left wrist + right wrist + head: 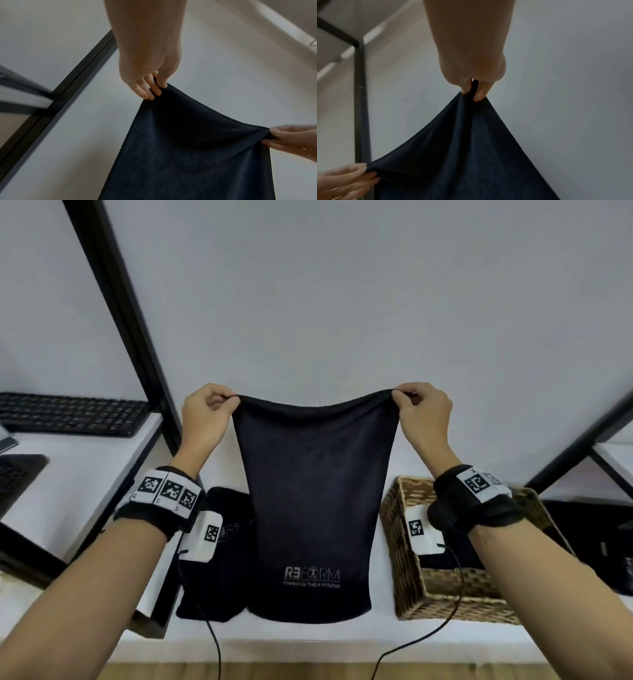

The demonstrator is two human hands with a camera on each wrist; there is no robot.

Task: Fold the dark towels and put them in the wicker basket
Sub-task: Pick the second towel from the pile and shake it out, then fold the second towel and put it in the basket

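Observation:
A dark navy towel [313, 501] with a pale logo near its lower edge hangs spread in the air in front of me. My left hand [219, 402] pinches its top left corner and my right hand [409, 398] pinches its top right corner. The left wrist view shows the left hand [154, 89] gripping the towel [197, 155]; the right wrist view shows the right hand [473, 92] clamping the towel [462, 155]. More dark towels [219, 583] lie heaped on the white table below left. The wicker basket [445, 594] stands at the right, something dark inside it.
A black keyboard [68, 414] lies on a white shelf at the left. Black frame posts [126, 313] slant on both sides. Dark items [596, 542] sit right of the basket. Cables [428, 635] trail from my wrists over the table's front edge [308, 648].

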